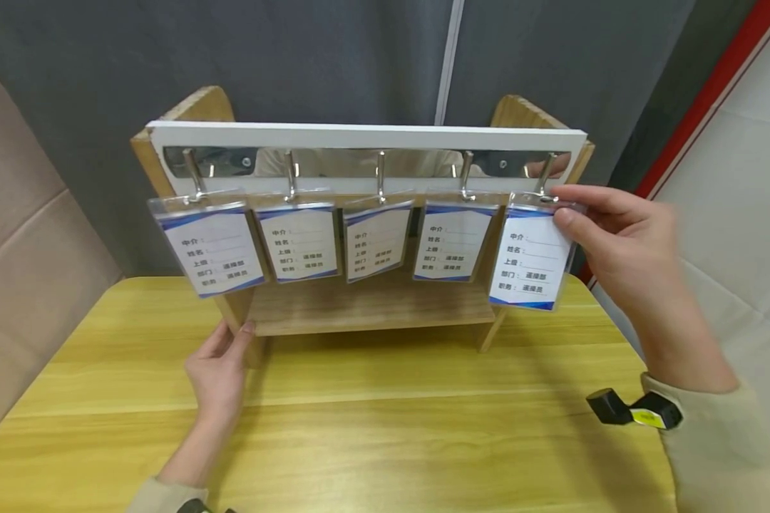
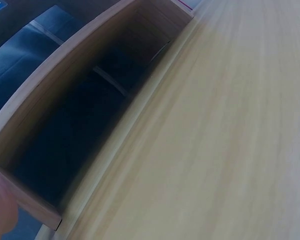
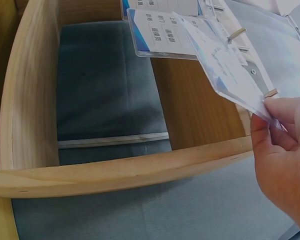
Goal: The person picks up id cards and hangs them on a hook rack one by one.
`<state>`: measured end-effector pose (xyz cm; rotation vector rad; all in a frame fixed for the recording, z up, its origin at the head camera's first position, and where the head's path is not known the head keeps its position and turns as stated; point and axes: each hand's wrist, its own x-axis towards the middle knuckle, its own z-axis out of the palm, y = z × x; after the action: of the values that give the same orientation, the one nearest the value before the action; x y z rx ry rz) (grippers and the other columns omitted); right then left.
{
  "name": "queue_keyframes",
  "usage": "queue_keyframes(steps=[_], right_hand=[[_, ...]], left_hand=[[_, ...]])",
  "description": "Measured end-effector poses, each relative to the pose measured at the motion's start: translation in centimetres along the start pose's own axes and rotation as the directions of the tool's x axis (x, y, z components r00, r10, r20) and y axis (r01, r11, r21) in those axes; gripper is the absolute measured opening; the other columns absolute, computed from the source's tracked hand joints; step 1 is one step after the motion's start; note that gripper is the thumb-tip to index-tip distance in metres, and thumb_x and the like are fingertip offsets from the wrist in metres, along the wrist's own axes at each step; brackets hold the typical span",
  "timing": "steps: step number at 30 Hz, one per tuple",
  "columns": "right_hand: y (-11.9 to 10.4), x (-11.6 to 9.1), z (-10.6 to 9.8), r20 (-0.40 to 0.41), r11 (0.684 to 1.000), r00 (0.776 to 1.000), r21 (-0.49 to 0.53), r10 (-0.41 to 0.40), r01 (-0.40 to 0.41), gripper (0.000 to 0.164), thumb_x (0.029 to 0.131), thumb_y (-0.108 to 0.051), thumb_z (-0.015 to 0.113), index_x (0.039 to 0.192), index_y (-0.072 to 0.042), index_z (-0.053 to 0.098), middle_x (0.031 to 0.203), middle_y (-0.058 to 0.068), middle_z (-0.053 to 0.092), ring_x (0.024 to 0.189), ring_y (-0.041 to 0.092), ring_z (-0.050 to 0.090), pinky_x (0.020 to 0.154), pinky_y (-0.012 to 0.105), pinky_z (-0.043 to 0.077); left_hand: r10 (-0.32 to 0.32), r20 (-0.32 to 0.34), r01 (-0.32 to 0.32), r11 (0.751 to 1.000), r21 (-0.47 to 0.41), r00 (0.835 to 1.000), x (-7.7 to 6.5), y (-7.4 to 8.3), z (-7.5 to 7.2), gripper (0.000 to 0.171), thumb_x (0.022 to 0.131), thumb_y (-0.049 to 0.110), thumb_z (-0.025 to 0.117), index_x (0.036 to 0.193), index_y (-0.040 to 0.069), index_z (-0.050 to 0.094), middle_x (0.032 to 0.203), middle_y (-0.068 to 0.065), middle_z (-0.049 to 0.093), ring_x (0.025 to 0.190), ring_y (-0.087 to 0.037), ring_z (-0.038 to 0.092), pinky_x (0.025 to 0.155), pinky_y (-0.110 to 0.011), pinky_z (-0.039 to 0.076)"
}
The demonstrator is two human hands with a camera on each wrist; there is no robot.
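Observation:
My right hand (image 1: 635, 246) pinches the upper right edge of a clear plastic badge holder (image 1: 530, 256), the rightmost on the rack. Its top slot is at the metal hook (image 1: 544, 174) on that end. In the right wrist view, thumb and fingers of the right hand (image 3: 285, 145) pinch a corner of the same badge holder (image 3: 225, 70). My left hand (image 1: 219, 363) grips the lower left side panel of the wooden rack (image 1: 372, 303), near the tabletop. Only part of the left hand (image 2: 1, 207) shows at the edge of the left wrist view.
Several more badge holders (image 1: 304, 242) hang in a row from hooks on the white-framed metal strip (image 1: 346, 162). The rack stands on a yellow wood-grain table (image 1: 385, 420). A grey curtain (image 1: 334, 57) is behind it, with light padded panels (image 1: 19, 185) at the sides.

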<state>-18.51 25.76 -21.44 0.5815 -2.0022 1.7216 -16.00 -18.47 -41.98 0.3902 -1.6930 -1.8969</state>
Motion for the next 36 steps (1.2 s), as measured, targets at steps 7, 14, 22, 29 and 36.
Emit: queue_keyframes(steps=[7, 14, 22, 29, 36], right_hand=[[0.3, 0.4, 0.4, -0.007, 0.999, 1.000, -0.034, 0.004, -0.005, 0.027, 0.096, 0.001, 0.070, 0.123, 0.003, 0.072, 0.106, 0.010, 0.073, 0.085, 0.021, 0.064, 0.076, 0.012, 0.060], [0.5, 0.7, 0.6, -0.020, 0.999, 0.999, 0.008, -0.038, 0.038, 0.027, 0.094, 0.007, 0.069, 0.120, 0.003, 0.073, 0.105, 0.009, 0.074, 0.089, 0.020, 0.062, 0.080, 0.012, 0.059], [0.8, 0.6, 0.9, -0.061, 0.984, 0.995, -0.162, -0.082, 0.071, 0.028, 0.095, 0.005, 0.069, 0.121, -0.001, 0.074, 0.104, 0.005, 0.074, 0.090, 0.020, 0.061, 0.080, 0.012, 0.057], [1.4, 0.1, 1.0, -0.121, 0.988, 0.989, -0.143, -0.080, 0.063, 0.030, 0.096, 0.000, 0.069, 0.126, -0.005, 0.073, 0.106, 0.008, 0.070, 0.095, 0.022, 0.058, 0.082, 0.013, 0.057], [2.1, -0.2, 0.9, -0.198, 0.995, 0.976, -0.073, -0.085, 0.072, 0.034, 0.095, 0.002, 0.069, 0.128, -0.005, 0.069, 0.105, 0.009, 0.072, 0.089, 0.020, 0.064, 0.081, 0.016, 0.058]], left_hand=[[0.012, 0.001, -0.012, 1.000, 0.007, 1.000, 0.2, -0.1, -0.1, 0.040, 0.093, 0.006, 0.076, 0.132, 0.004, 0.066, 0.132, -0.020, 0.063, 0.110, -0.010, 0.070, 0.093, -0.020, 0.057], [0.015, 0.007, -0.015, 0.999, 0.034, 1.000, 0.2, 0.2, -0.1, 0.040, 0.093, 0.007, 0.076, 0.132, 0.004, 0.066, 0.133, -0.021, 0.062, 0.115, -0.015, 0.069, 0.092, -0.019, 0.057], [0.022, 0.010, -0.022, 1.000, 0.019, 1.000, 0.3, -0.1, -0.2, 0.039, 0.093, 0.005, 0.076, 0.131, 0.004, 0.066, 0.132, -0.020, 0.063, 0.111, -0.011, 0.070, 0.091, -0.020, 0.057], [0.014, 0.013, -0.015, 0.999, 0.048, 1.000, 0.3, 0.0, -0.3, 0.040, 0.093, 0.007, 0.077, 0.131, 0.004, 0.067, 0.131, -0.020, 0.063, 0.107, -0.007, 0.070, 0.089, -0.019, 0.058], [-0.016, 0.043, 0.012, 0.996, 0.093, 0.999, 0.4, 0.4, -0.7, 0.041, 0.093, 0.011, 0.078, 0.131, 0.004, 0.066, 0.132, -0.020, 0.063, 0.106, -0.007, 0.070, 0.088, -0.018, 0.058]])
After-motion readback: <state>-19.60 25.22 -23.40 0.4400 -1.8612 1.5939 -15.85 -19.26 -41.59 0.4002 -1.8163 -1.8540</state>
